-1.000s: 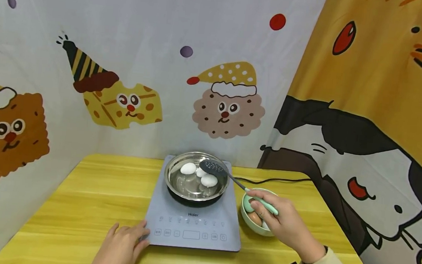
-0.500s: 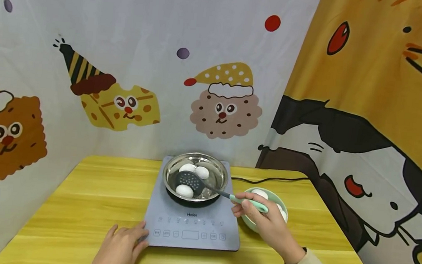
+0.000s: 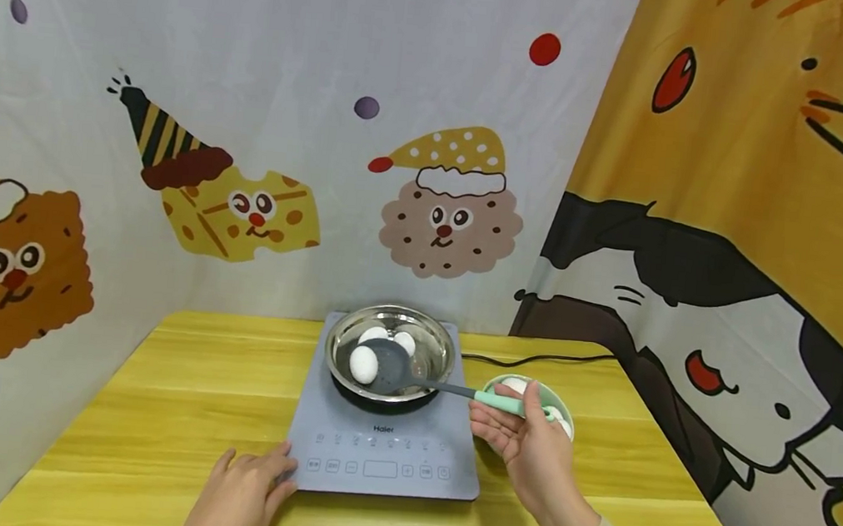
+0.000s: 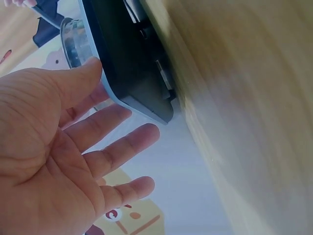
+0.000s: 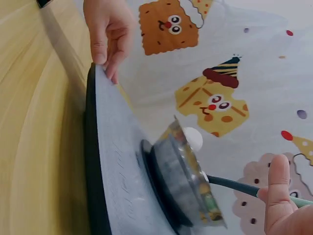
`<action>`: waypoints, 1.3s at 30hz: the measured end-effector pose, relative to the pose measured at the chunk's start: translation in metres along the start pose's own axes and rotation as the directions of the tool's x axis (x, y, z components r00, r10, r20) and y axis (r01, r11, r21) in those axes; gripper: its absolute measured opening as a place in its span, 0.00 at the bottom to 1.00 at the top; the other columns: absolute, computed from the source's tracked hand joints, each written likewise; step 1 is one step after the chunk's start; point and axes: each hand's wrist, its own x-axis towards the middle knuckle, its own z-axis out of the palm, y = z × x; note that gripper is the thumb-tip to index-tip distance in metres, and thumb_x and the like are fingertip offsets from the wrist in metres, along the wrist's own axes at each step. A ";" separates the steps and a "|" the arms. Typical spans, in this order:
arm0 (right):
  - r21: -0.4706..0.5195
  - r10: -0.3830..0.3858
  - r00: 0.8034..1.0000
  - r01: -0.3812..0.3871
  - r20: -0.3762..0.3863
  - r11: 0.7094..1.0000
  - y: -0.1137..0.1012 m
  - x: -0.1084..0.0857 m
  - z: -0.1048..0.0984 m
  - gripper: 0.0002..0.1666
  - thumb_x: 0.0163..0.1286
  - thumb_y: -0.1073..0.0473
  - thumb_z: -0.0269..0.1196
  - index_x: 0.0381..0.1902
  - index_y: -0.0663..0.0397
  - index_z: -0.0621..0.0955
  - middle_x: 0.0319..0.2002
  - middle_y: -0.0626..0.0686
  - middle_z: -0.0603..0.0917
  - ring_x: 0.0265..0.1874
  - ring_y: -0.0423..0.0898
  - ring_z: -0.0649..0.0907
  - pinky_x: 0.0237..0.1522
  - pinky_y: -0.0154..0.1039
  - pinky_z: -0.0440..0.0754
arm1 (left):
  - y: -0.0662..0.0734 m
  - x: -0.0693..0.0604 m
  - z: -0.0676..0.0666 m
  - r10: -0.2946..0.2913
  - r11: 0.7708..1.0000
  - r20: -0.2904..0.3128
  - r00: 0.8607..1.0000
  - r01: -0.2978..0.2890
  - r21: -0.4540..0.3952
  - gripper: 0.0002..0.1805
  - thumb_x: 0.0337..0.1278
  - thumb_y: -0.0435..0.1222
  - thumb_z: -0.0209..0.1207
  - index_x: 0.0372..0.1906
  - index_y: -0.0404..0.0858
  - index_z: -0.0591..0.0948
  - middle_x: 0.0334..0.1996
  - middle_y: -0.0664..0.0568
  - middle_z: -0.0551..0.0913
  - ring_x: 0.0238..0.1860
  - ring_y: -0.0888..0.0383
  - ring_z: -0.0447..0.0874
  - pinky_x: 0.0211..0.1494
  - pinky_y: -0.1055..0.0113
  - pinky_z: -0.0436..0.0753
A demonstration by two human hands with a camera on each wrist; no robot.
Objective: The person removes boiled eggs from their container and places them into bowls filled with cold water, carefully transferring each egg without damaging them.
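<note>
My right hand [image 3: 535,461] holds a slotted spoon [image 3: 391,369] by its mint-green handle, thumb on top. The dark spoon head is over the steel pot [image 3: 447,357], with a white egg [image 3: 363,365] at its left edge. In the right wrist view that egg [image 5: 194,140] shows above the pot rim. Two more white eggs lie behind in the pot; one is this egg [image 3: 404,343]. The pot stands on a grey induction cooker [image 3: 382,452]. My left hand [image 3: 240,485] touches the cooker's front left corner with fairly straight fingers, spread in the left wrist view.
A pale green bowl [image 3: 569,414] of eggs stands right of the cooker, partly behind my right hand. A black power cord [image 3: 533,358] runs along the back of the wooden table [image 3: 153,407]. Cartoon-printed cloth [image 3: 298,35] hangs behind.
My right hand has moved slightly left and turned palm upward. The spoon has gone from the pot's back right to its front left, and an egg now sits at its head.
</note>
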 end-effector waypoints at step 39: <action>-0.070 -0.172 0.983 0.168 -0.062 0.983 -0.036 -0.044 -0.073 0.36 0.81 0.29 0.44 0.55 0.51 0.83 0.44 0.56 0.95 0.46 0.47 0.95 0.47 0.42 0.94 | 0.002 -0.002 -0.002 -0.005 1.000 0.016 1.000 0.006 -0.008 0.14 0.62 0.40 0.74 0.51 0.44 0.90 0.61 0.49 0.90 0.56 0.43 0.91 0.70 0.23 0.72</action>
